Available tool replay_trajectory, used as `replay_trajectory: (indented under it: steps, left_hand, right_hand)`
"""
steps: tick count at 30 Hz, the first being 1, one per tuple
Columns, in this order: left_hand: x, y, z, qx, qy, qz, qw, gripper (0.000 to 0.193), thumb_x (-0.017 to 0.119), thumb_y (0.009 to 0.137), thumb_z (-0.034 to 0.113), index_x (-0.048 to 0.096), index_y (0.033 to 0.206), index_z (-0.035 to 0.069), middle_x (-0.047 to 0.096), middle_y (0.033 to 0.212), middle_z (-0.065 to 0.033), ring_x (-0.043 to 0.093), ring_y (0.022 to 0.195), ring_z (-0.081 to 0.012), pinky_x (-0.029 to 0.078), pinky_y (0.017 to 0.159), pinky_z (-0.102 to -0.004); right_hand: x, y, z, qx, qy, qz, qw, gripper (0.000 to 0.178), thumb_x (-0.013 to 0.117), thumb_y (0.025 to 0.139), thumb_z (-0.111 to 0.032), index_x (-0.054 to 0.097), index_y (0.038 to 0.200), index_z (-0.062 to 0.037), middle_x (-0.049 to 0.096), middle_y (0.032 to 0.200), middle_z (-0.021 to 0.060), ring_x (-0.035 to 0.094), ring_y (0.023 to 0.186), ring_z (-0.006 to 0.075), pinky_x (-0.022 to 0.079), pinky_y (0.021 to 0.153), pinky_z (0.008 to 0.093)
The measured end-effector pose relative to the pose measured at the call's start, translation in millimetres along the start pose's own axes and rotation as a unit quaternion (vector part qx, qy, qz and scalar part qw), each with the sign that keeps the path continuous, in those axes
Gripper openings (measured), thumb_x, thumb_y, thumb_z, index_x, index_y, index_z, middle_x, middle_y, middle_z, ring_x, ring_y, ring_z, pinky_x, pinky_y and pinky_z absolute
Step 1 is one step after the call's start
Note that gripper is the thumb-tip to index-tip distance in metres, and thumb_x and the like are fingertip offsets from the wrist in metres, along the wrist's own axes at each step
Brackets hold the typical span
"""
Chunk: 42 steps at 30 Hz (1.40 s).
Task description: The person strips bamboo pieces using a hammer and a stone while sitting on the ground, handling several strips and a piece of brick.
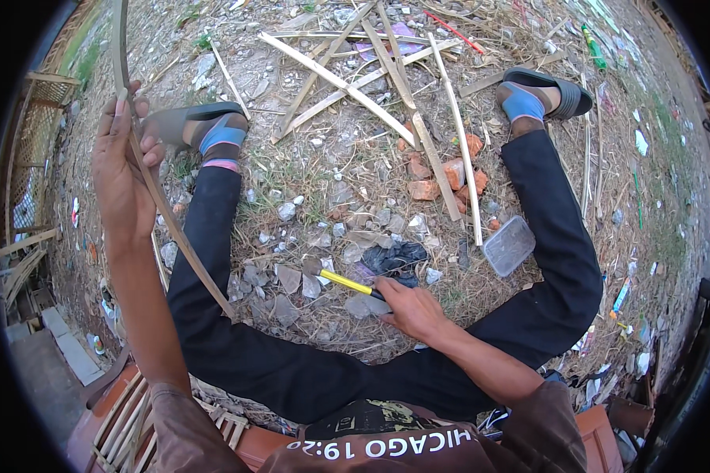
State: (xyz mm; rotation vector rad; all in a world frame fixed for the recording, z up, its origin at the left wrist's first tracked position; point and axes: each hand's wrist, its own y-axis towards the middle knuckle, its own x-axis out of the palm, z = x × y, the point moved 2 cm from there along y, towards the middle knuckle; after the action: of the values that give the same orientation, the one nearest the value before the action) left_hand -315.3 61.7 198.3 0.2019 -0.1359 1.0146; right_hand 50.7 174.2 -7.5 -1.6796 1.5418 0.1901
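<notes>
My left hand (128, 162) is raised at the left, its fingers wrapped round a long thin wooden strip (183, 240). The strip runs from the top edge down across my left leg, its lower end by the thigh. Low over the ground between my legs, my right hand (412, 310) grips the dark end of a hammer (347, 281) with a yellow handle. The hammer's head points left, above grey stones. A crumpled black plastic bag (396, 260) lies just beyond the handle.
Several wooden strips (347, 87) lie crossed on the ground ahead. Broken red bricks (453, 173) sit beside two more strips, near a clear plastic container (509, 246). A green bottle (594, 49) lies far right. More slats (126, 422) are at my lower left, and a lattice frame (31, 158) stands far left.
</notes>
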Motion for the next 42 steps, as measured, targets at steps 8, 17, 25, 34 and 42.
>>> replay_trajectory:
  steps: [8,17,25,34,42]
  left_hand:
    - [-5,-24,-22,0.039,-0.065,-0.023,0.997,0.033,0.055,0.104,0.018,0.053,0.133,0.003,0.06,0.111,-0.0059,0.052,0.074,-0.0107,0.048,0.063,-0.025]
    - [46,-63,-113,-0.109,0.046,-0.015,0.993,0.03,0.051,0.106,0.019,0.056,0.13,0.002,0.057,0.091,0.0013,0.044,0.057,-0.0012,0.041,0.047,-0.0173]
    - [28,-85,-190,-0.157,0.296,-0.201,0.921,0.033,0.058,0.103,0.021,0.062,0.127,-0.001,0.06,0.08,0.0017,0.051,0.066,-0.008,0.043,0.059,-0.0264]
    - [5,-131,-218,-0.258,0.301,-0.319,0.861,0.036,0.056,0.102,0.02,0.06,0.135,0.005,0.057,0.072,-0.0046,0.051,0.069,-0.0083,0.046,0.065,-0.0289]
    - [-17,-162,-215,-0.217,0.391,-0.305,0.841,0.037,0.059,0.101,0.024,0.062,0.134,0.008,0.066,0.085,-0.0147,0.061,0.075,-0.0209,0.049,0.073,-0.0337]
  right_hand:
    - [-27,7,1,-0.006,0.118,0.126,0.985,0.062,0.084,0.072,-0.016,0.05,0.122,-0.005,0.064,0.117,0.0166,0.067,0.093,0.0405,0.055,0.079,0.0478]
    - [-85,77,9,0.088,0.154,0.313,0.933,0.05,0.086,0.073,-0.018,0.058,0.111,-0.0005,0.067,0.091,0.02,0.07,0.088,0.0317,0.054,0.078,0.0395]
    - [-88,57,52,0.103,0.331,0.412,0.843,0.028,0.072,0.088,-0.014,0.058,0.105,0.0041,0.063,0.078,0.0053,0.054,0.067,0.0118,0.046,0.062,0.0317]
    - [-109,-12,62,0.198,0.361,0.409,0.814,0.021,0.066,0.093,-0.011,0.054,0.105,0.0007,0.047,0.072,-0.0029,0.044,0.062,0.0052,0.037,0.053,0.0261]
    - [-84,-22,35,0.158,0.227,0.315,0.908,0.02,0.056,0.099,-0.013,0.053,0.113,0.0008,0.061,0.076,0.0188,0.063,0.069,0.0357,0.046,0.063,0.0443]
